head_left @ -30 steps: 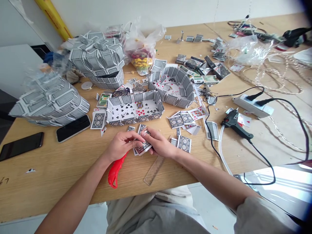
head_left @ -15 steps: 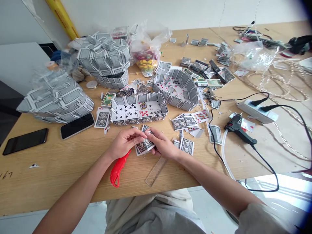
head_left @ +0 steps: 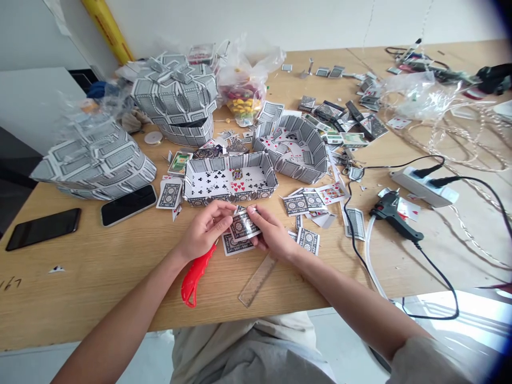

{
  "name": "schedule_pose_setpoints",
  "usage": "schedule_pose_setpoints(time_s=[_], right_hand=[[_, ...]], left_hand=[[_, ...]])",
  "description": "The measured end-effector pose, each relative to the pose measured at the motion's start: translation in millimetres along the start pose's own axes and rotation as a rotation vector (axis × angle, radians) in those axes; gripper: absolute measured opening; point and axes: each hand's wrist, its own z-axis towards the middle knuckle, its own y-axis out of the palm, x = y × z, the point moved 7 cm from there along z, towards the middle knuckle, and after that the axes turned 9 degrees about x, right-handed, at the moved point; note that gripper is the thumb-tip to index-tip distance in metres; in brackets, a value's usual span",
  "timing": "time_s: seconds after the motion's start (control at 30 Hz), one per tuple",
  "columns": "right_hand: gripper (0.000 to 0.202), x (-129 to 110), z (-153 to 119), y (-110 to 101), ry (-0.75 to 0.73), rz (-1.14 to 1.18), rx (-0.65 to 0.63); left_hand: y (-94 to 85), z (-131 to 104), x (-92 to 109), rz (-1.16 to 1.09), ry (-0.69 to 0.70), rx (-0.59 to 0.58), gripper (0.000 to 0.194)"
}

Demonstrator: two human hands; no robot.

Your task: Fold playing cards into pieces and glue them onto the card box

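Between my two hands is a playing card (head_left: 244, 224), its dark patterned back facing up and its surface slightly bent. My left hand (head_left: 208, 228) pinches its left side, and my right hand (head_left: 272, 230) grips the right side with the thumb on top. Beneath it another patterned card (head_left: 236, 246) lies flat on the table. A red-handled tool (head_left: 196, 274) rests below my left hand, its upper end partly hidden. By my right wrist lies a clear ruler (head_left: 256, 282). Just beyond my hands stands a rectangular tray made of cards (head_left: 208, 181).
Behind are a rounded card tray (head_left: 294, 170) and card-built baskets (head_left: 174, 101). Two phones (head_left: 128, 206) lie at the left. Loose cards (head_left: 308, 240), a glue gun (head_left: 394, 216) with its cord and a white power strip (head_left: 424, 184) are at the right.
The card in my hands has turned to show its patterned back more fully. My hands have spread slightly apart along its sides. The view has shifted a little.
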Motion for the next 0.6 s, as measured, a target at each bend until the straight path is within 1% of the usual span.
schedule_pose_setpoints(time_s=[0.07,0.1,0.2,0.27,0.33,0.47,0.6], right_hand=[[0.055,0,2,-3,0.036,0.063,0.014],[0.056,0,2,-3,0.050,0.089,0.019],[0.053,-1,3,-5,0.061,0.133,0.026],[0.050,-1,2,-4,0.062,0.142,0.021],[0.048,0,1,-3,0.067,0.139,0.001],[0.052,-3,-1,0,0.054,0.122,-0.052],[0.053,-3,-1,1,0.068,0.132,-0.065]], left_hand=[[-3.6,0,3,0.037,0.060,0.019,0.035],[-4.6,0,6,0.092,0.112,0.021,0.038],[-2.7,-3,15,0.353,0.288,0.003,0.057],[0.7,-5,19,0.486,0.372,-0.011,0.067],[3.2,-6,20,0.543,0.415,-0.017,0.065],[2.2,-6,20,0.578,0.450,0.014,0.055],[0.5,-6,18,0.574,0.464,0.031,0.055]])
